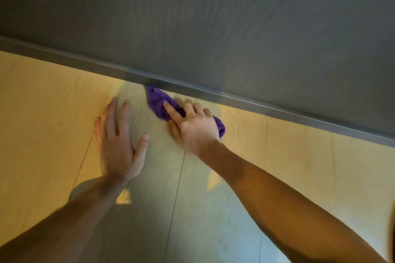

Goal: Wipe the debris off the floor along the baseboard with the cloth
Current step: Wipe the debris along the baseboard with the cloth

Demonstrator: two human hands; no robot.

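A bunched purple cloth (157, 100) lies on the pale floor (288, 156), its far end touching the grey baseboard (256, 103). My right hand (192, 125) presses down on the cloth with fingers spread over it, index finger stretched along the fabric; part of the cloth sticks out behind the hand. To the left of the cloth, my left hand (119, 141) rests flat on the floor, fingers apart and holding nothing. I cannot make out any debris; the picture is slightly blurred.
A dark grey wall (213, 17) rises above the baseboard, which runs diagonally from upper left to lower right. Thin seams (177, 188) cross the floor panels. My shadow covers the floor between my arms; warm light falls on both sides.
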